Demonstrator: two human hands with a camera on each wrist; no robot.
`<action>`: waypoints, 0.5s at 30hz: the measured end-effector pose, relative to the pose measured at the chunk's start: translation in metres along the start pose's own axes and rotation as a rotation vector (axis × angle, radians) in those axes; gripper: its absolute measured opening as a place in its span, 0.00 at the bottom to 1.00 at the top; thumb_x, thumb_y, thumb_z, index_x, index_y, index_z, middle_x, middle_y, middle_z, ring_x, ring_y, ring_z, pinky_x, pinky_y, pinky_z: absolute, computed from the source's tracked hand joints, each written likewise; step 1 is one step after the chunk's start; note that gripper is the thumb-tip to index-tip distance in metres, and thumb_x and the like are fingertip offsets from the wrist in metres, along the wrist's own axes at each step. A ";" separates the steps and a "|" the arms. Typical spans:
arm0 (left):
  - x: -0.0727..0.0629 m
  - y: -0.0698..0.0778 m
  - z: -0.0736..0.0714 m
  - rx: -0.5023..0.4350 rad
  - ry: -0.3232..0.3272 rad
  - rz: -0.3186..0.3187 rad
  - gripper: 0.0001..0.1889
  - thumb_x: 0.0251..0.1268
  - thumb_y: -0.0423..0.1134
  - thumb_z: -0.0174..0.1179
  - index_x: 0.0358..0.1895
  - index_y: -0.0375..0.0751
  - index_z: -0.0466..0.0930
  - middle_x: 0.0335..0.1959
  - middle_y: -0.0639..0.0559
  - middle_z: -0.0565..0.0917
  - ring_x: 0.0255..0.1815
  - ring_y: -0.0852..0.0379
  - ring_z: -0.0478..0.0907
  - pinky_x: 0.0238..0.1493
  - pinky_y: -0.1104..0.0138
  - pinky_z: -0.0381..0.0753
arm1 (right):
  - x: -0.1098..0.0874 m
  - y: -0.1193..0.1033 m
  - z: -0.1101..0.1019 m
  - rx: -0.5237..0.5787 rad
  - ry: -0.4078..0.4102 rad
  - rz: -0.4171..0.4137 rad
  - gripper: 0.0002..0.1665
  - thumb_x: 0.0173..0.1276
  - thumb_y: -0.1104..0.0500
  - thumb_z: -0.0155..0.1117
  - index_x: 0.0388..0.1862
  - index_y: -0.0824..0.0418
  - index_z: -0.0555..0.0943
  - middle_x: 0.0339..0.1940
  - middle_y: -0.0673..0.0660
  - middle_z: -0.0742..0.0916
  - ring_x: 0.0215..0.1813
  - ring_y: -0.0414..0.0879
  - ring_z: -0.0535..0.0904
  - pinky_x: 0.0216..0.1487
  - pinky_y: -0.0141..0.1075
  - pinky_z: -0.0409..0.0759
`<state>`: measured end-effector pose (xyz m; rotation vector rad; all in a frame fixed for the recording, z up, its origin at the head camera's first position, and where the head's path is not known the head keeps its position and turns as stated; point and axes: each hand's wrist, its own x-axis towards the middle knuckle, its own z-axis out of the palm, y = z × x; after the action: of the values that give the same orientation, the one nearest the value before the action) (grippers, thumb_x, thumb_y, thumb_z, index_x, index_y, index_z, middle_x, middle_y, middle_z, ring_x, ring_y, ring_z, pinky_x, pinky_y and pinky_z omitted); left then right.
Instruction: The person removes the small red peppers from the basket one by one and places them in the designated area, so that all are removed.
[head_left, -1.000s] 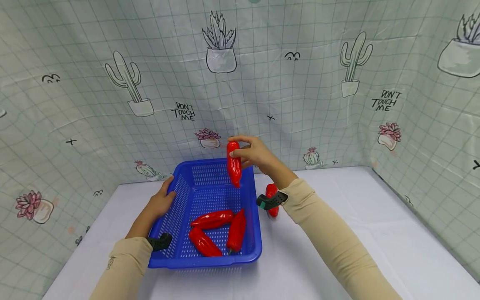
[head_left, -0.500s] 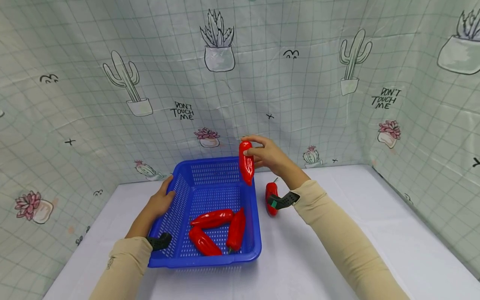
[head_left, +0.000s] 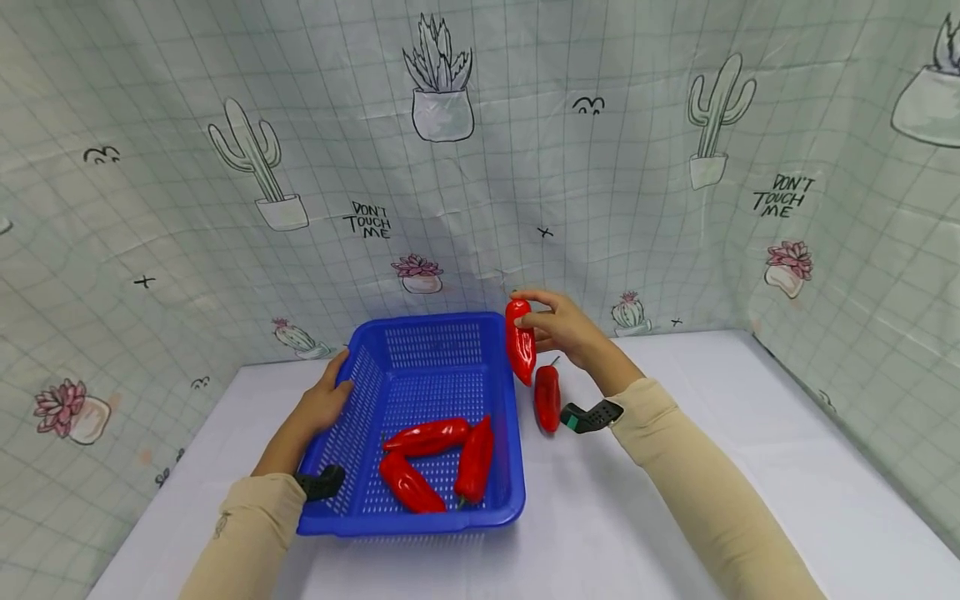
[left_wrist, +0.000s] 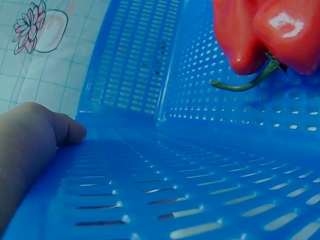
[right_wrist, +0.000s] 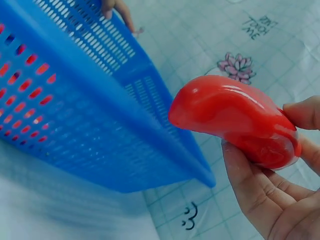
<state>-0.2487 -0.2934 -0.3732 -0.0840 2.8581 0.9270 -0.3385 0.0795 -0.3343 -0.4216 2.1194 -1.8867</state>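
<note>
In the head view, a blue perforated plastic basket stands on the white tabletop. Its left rim is gripped by my left hand, the thumb inside the wall and the fingers hidden outside. Three red peppers lie in the near part of the basket. My right hand holds another red pepper near its stem end, tip down, just beyond the basket's right rim. The right wrist view shows this pepper pinched between thumb and fingers. One more red pepper lies on the table right of the basket.
A cloth backdrop with grid lines and cactus drawings rises behind the table and along both sides. White tabletop extends to the right of the basket. Dark straps circle both wrists.
My right hand has carried the pepper rightward, from over the basket to outside its right rim, and slightly lower. The table pepper now shows fully. My left hand and the basket have stayed put.
</note>
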 end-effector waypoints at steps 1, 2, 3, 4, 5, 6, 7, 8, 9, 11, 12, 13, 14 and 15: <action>0.000 0.000 0.001 0.001 -0.001 -0.001 0.33 0.77 0.42 0.34 0.79 0.43 0.35 0.72 0.22 0.56 0.61 0.20 0.68 0.54 0.37 0.71 | -0.002 0.002 -0.001 0.001 0.002 0.005 0.32 0.68 0.62 0.59 0.72 0.58 0.69 0.51 0.65 0.83 0.37 0.50 0.88 0.43 0.45 0.85; 0.000 0.000 0.001 0.001 -0.002 -0.002 0.33 0.77 0.42 0.34 0.79 0.43 0.35 0.73 0.22 0.56 0.62 0.20 0.67 0.54 0.37 0.71 | -0.003 0.004 -0.002 0.003 0.007 0.014 0.32 0.68 0.62 0.60 0.71 0.57 0.69 0.52 0.65 0.83 0.38 0.50 0.88 0.44 0.46 0.85; 0.000 0.000 0.002 0.002 -0.002 -0.002 0.33 0.77 0.42 0.34 0.79 0.43 0.35 0.73 0.22 0.55 0.62 0.20 0.67 0.55 0.36 0.70 | -0.004 0.006 -0.003 0.000 0.010 0.021 0.32 0.68 0.62 0.60 0.72 0.56 0.69 0.53 0.66 0.82 0.38 0.50 0.88 0.44 0.45 0.85; 0.000 0.000 0.002 0.005 -0.001 -0.001 0.33 0.77 0.42 0.34 0.79 0.43 0.35 0.73 0.23 0.55 0.63 0.20 0.66 0.55 0.36 0.70 | -0.005 0.008 -0.005 0.000 0.013 0.027 0.32 0.68 0.62 0.59 0.72 0.56 0.69 0.54 0.67 0.82 0.39 0.50 0.88 0.44 0.45 0.85; 0.000 0.001 0.002 0.006 0.001 -0.002 0.33 0.77 0.43 0.34 0.79 0.44 0.35 0.73 0.23 0.55 0.63 0.20 0.66 0.55 0.36 0.70 | -0.005 0.010 -0.006 0.000 0.017 0.032 0.32 0.69 0.62 0.59 0.72 0.56 0.68 0.55 0.67 0.81 0.39 0.50 0.88 0.44 0.45 0.85; 0.000 0.001 0.001 0.008 0.001 -0.003 0.33 0.77 0.43 0.34 0.79 0.44 0.35 0.73 0.23 0.56 0.62 0.20 0.67 0.54 0.36 0.71 | -0.005 0.012 -0.007 -0.002 0.022 0.035 0.32 0.69 0.62 0.59 0.72 0.56 0.68 0.56 0.67 0.81 0.39 0.50 0.88 0.44 0.45 0.85; -0.001 0.002 0.001 0.009 0.001 -0.005 0.33 0.77 0.43 0.34 0.79 0.44 0.35 0.73 0.23 0.56 0.62 0.20 0.67 0.54 0.37 0.71 | -0.005 0.014 -0.009 0.002 0.034 0.041 0.32 0.69 0.62 0.59 0.72 0.55 0.68 0.56 0.67 0.81 0.39 0.50 0.87 0.44 0.44 0.85; -0.001 0.002 0.001 0.008 0.000 -0.008 0.33 0.77 0.43 0.34 0.79 0.44 0.35 0.73 0.23 0.56 0.61 0.20 0.68 0.53 0.37 0.71 | -0.005 0.016 -0.010 0.003 0.043 0.044 0.32 0.69 0.62 0.59 0.72 0.55 0.68 0.57 0.68 0.80 0.39 0.49 0.87 0.45 0.44 0.85; -0.001 0.002 0.000 0.009 0.000 -0.010 0.33 0.77 0.43 0.34 0.79 0.44 0.35 0.73 0.23 0.56 0.61 0.20 0.68 0.53 0.37 0.72 | -0.005 0.017 -0.011 0.000 0.054 0.043 0.33 0.69 0.62 0.59 0.73 0.55 0.68 0.58 0.68 0.80 0.39 0.49 0.87 0.45 0.44 0.85; -0.001 0.003 0.000 0.011 -0.002 -0.016 0.33 0.77 0.43 0.34 0.79 0.45 0.34 0.73 0.23 0.55 0.61 0.20 0.68 0.53 0.37 0.72 | -0.005 0.021 -0.013 -0.003 0.074 0.044 0.32 0.69 0.62 0.59 0.72 0.54 0.68 0.58 0.69 0.80 0.40 0.49 0.87 0.45 0.44 0.85; -0.001 0.003 0.000 0.013 -0.004 -0.019 0.33 0.77 0.43 0.34 0.79 0.45 0.34 0.73 0.23 0.55 0.62 0.20 0.67 0.53 0.37 0.71 | -0.005 0.022 -0.014 -0.012 0.081 0.043 0.33 0.69 0.62 0.59 0.73 0.54 0.68 0.59 0.69 0.80 0.40 0.49 0.87 0.46 0.44 0.84; -0.001 0.003 0.000 0.014 -0.006 -0.021 0.33 0.78 0.43 0.34 0.79 0.45 0.34 0.73 0.23 0.55 0.62 0.20 0.67 0.54 0.36 0.71 | -0.005 0.023 -0.015 -0.018 0.089 0.048 0.33 0.69 0.62 0.59 0.73 0.54 0.68 0.59 0.69 0.80 0.40 0.49 0.87 0.46 0.44 0.84; -0.001 0.003 0.000 0.014 -0.007 -0.023 0.33 0.78 0.43 0.34 0.80 0.45 0.34 0.73 0.23 0.54 0.63 0.19 0.66 0.55 0.36 0.70 | -0.006 0.025 -0.016 -0.030 0.095 0.051 0.33 0.69 0.61 0.59 0.73 0.54 0.68 0.60 0.69 0.80 0.41 0.49 0.86 0.47 0.45 0.84; -0.001 0.002 -0.001 0.015 -0.007 -0.024 0.33 0.78 0.43 0.34 0.80 0.45 0.34 0.73 0.23 0.54 0.63 0.19 0.65 0.55 0.36 0.70 | -0.006 0.026 -0.016 -0.039 0.099 0.056 0.33 0.69 0.61 0.59 0.73 0.54 0.68 0.60 0.69 0.80 0.42 0.50 0.86 0.47 0.45 0.84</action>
<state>-0.2485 -0.2918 -0.3713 -0.1134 2.8508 0.8989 -0.3401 0.0994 -0.3579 -0.2791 2.2098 -1.8741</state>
